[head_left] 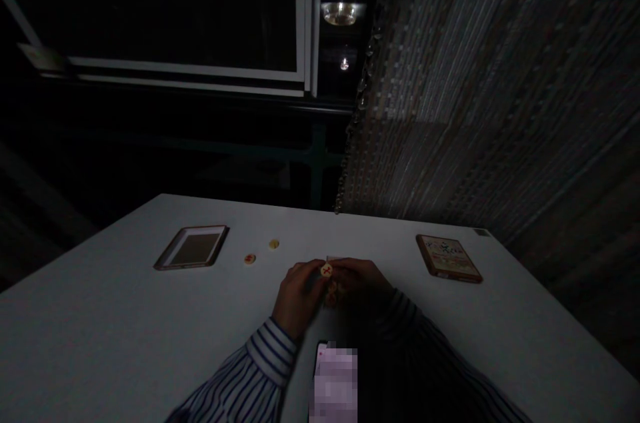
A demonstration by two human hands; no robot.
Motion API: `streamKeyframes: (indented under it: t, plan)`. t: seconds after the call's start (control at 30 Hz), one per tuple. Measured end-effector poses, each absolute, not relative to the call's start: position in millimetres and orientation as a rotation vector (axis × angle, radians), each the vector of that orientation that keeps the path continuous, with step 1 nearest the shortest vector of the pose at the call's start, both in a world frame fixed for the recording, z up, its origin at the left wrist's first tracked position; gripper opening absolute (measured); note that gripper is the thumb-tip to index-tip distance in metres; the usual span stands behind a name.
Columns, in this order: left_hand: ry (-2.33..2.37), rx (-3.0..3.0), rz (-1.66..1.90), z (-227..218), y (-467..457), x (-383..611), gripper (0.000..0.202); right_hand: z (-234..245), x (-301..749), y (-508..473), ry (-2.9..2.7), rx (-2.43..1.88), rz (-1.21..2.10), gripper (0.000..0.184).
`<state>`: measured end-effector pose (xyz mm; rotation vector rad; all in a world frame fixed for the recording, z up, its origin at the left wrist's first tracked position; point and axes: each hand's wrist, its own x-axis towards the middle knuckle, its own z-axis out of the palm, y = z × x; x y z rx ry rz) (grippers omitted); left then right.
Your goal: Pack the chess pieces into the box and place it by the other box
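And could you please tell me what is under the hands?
Dim red-marked discs show between the left hand and right hand; whatever lies directly beneath either hand is covered.

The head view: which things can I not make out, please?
All in head view:
- Pale round pieces with red marks, beside the left hand: shadow hides their number.
- Right hand: shadow hides its lower fingers.
- Black-edged phone with pink screen: pixelation covers its content; bottom edge cuts it.

2 long sleeves (245,376): left white with navy stripes, shadowed right probably matching.
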<state>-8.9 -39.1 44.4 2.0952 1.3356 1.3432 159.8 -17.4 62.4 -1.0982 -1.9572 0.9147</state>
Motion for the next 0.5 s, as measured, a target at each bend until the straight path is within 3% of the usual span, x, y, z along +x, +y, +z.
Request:
streamKeyframes:
  t: [0.23,0.5]
  plan:
    - [1.266,2.01,1.344,41,-36,3,0.023,61,170,-15,-1.774,-1.085,1.084,0.028]
    - [1.189,1.495,1.332,37,-36,5,0.027,64,169,-12,-1.51,-1.152,1.327,0.036]
